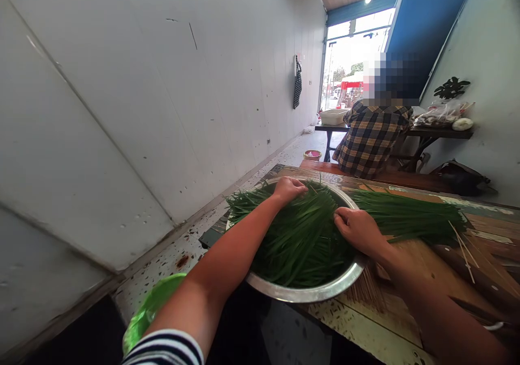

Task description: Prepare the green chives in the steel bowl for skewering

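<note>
The left hand (289, 189) is over the far part of a big metal bowl (300, 295), with its fingers bent close together by the tips of some long green leaves (298, 235). The right hand (357, 227) is at the bowl's right side, and its fingers are curled up narrow at the edge of the leaves. I can't tell if the fingers of each hand are pinching any leaves. The leaves fill the bowl, under and between the two sets of fingers.

To the right of the right fingers, a big pile of leaves (406, 213) lies on the wooden desk (422, 273). Past that are a few thin sticks (463, 251). Just below the right fingers, a bunch of sticks (368, 289) pokes out beside the bowl. Far ahead of the fingers sits a person in a checked shirt (371, 137).
</note>
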{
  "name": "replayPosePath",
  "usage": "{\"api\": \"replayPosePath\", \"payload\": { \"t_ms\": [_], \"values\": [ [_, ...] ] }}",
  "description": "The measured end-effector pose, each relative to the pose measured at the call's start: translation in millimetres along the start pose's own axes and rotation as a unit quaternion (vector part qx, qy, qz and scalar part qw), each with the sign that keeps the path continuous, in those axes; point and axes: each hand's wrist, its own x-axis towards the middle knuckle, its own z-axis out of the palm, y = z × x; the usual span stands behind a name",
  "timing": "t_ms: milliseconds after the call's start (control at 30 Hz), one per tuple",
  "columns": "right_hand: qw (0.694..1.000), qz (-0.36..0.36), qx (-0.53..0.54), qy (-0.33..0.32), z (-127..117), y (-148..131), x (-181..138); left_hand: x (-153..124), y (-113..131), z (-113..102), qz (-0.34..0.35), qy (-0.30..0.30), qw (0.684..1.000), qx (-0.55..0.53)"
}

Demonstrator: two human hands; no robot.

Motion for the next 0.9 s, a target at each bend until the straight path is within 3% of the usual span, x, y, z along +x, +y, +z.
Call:
{"api": "replayPosePath", "payload": {
  "t_ms": [300, 900],
  "values": [
    [1.000, 0.000, -0.008, 0.003, 1.8, 2.0, 0.6, 8.7, -10.9, 1.1, 0.033, 0.019, 0.999, 0.037],
    [1.000, -0.003, -0.010, 0.002, 1.7, 1.4, 0.6, -4.7, 10.6, 0.6, 0.037, 0.000, 0.994, 0.106]
  ]
}}
